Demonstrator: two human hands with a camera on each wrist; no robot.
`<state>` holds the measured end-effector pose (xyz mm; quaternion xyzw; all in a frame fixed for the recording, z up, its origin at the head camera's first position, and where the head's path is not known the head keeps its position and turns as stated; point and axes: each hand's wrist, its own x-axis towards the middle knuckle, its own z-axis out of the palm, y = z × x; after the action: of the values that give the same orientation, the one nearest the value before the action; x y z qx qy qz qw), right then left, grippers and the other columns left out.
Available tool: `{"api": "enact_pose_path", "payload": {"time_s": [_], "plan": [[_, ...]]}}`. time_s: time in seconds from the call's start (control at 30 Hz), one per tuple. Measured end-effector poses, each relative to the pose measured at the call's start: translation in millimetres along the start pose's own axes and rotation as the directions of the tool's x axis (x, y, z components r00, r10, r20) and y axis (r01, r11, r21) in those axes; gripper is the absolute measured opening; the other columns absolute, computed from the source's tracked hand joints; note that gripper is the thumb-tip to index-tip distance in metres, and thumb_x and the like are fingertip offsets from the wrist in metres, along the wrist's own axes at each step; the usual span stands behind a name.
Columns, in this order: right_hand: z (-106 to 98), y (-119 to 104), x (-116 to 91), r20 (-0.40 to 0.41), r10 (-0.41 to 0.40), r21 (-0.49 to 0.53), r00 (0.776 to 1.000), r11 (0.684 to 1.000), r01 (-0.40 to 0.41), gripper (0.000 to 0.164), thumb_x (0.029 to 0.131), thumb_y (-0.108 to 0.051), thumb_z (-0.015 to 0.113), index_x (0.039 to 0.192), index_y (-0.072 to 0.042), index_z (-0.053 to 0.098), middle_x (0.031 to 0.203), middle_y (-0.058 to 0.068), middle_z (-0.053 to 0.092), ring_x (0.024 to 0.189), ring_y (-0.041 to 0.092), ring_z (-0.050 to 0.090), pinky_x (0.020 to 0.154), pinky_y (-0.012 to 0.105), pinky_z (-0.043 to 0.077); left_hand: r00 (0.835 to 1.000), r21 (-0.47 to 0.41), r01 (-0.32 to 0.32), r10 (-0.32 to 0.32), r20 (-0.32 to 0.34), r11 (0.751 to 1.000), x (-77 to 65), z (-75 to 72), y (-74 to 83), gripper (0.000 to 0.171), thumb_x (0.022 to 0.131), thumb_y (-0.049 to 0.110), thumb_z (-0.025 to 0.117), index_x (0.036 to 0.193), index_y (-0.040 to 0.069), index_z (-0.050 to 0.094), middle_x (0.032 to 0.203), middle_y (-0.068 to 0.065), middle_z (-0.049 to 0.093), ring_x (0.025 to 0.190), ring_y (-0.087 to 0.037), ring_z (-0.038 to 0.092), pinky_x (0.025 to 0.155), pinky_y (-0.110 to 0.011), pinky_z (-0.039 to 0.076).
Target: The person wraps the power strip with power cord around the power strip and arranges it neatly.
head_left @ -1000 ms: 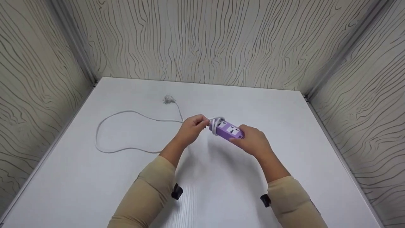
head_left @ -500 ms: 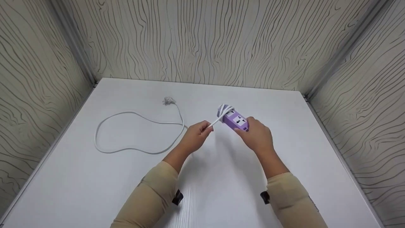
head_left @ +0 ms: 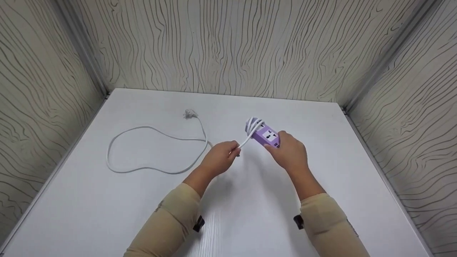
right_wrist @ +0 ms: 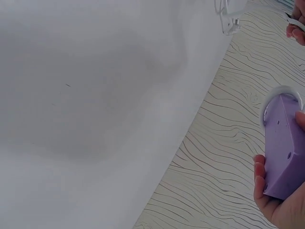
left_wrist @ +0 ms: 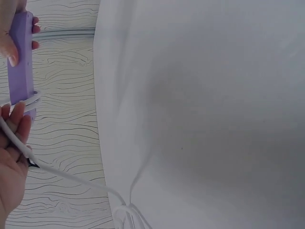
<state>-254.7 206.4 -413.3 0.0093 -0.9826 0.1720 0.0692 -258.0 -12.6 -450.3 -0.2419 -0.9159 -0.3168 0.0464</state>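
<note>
The person's right grip (head_left: 292, 151) holds a purple power strip (head_left: 266, 135) tight by its near end, up above the white desk (head_left: 303, 117), and a white cord (head_left: 245, 141) goes round and round the strip's far end. The left grip (head_left: 219, 157), near that wrapped end, pinches the cord, and a short piece runs from there to the strip. More of the cord lies on the desk in a big wavy loop off to the left, and the plug (head_left: 190, 114) sits behind it, toward the back wall (head_left: 214, 46).
</note>
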Motion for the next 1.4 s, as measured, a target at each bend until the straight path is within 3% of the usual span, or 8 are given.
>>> {"api": "enact_pose_path", "payload": {"time_s": [0.13,0.2,0.37,0.47,0.73,1.0,1.2,1.4], "plan": [[0,4,2,0.007,0.001,0.001,1.000,1.000,-0.001,0.059,0.083,-0.046,0.060,0.118,0.000,0.048,0.100,0.015,0.061,0.086,0.029,0.057,0.076,0.044,0.047,0.993,0.172,-0.105,0.112,-0.029,0.979,-1.5,0.4,0.9,0.017,0.094,0.026,0.048,0.091,0.015,0.060,0.076,0.005,0.059,0.078,-0.013,0.055,0.102,-0.039,0.032],[0,6,3,0.014,0.008,0.010,1.000,1.000,-0.008,0.059,0.083,-0.046,0.059,0.118,0.000,0.048,0.100,0.015,0.061,0.086,0.029,0.057,0.076,0.044,0.046,0.990,0.187,-0.128,0.135,-0.030,0.974,-2.8,0.7,0.9,0.016,0.094,0.026,0.049,0.091,0.015,0.060,0.076,0.004,0.059,0.077,-0.013,0.055,0.098,-0.038,0.037],[-3,11,5,0.007,0.020,0.042,1.000,0.999,-0.020,0.058,0.083,-0.047,0.059,0.118,-0.001,0.049,0.101,0.015,0.061,0.086,0.029,0.057,0.075,0.044,0.046,0.996,0.015,-0.083,0.083,-0.030,0.996,-5.8,2.3,-2.5,0.013,0.094,0.024,0.050,0.091,0.014,0.058,0.076,0.006,0.056,0.068,-0.011,0.048,0.063,-0.028,0.043],[-6,12,5,-0.001,0.019,0.063,1.000,0.998,-0.019,0.059,0.083,-0.048,0.060,0.117,-0.001,0.049,0.101,0.015,0.061,0.086,0.029,0.057,0.075,0.044,0.046,0.994,-0.081,-0.072,0.065,-0.083,0.994,-6.7,3.9,-6.6,0.012,0.092,0.022,0.054,0.088,0.013,0.060,0.076,0.006,0.055,0.068,-0.009,0.047,0.062,-0.025,0.042],[-15,22,7,-0.003,0.090,0.121,0.996,0.989,-0.089,0.064,0.083,-0.049,0.059,0.123,-0.001,0.046,0.109,0.017,0.059,0.092,0.031,0.056,0.078,0.046,0.046,0.997,-0.385,-0.007,-0.023,-0.074,0.923,-9.7,8.2,-10.5,0.013,0.091,0.023,0.057,0.088,0.013,0.065,0.070,0.000,0.057,0.059,-0.007,0.048,0.053,-0.022,0.042],[-19,26,8,0.035,0.105,0.197,0.994,0.974,-0.110,0.065,0.082,-0.050,0.060,0.124,-0.003,0.045,0.113,0.017,0.058,0.095,0.030,0.055,0.079,0.046,0.046,0.997,-0.372,0.020,-0.046,-0.061,0.928,-13.1,14.7,-10.7,0.013,0.091,0.024,0.056,0.094,0.017,0.067,0.065,0.008,0.057,0.056,-0.008,0.044,0.051,-0.022,0.037],[-22,26,7,0.056,0.098,0.247,0.994,0.963,-0.109,0.064,0.081,-0.052,0.059,0.123,-0.005,0.046,0.114,0.016,0.058,0.096,0.030,0.055,0.079,0.045,0.046,0.990,-0.369,0.032,-0.080,-0.115,0.929,-17.5,18.4,-15.9,0.032,0.090,0.019,0.058,0.120,0.015,0.051,0.070,0.009,0.060,0.059,-0.005,0.050,0.054,-0.022,0.040],[-25,28,7,0.043,0.073,0.259,0.996,0.962,-0.082,0.065,0.081,-0.053,0.059,0.122,-0.004,0.047,0.112,0.017,0.059,0.095,0.031,0.056,0.079,0.046,0.046,0.977,-0.378,0.019,-0.098,-0.190,0.926,-18.8,20.4,-20.5,0.022,0.087,0.013,0.061,0.104,0.010,0.048,0.072,0.006,0.059,0.065,-0.004,0.054,0.055,-0.021,0.041]]}}
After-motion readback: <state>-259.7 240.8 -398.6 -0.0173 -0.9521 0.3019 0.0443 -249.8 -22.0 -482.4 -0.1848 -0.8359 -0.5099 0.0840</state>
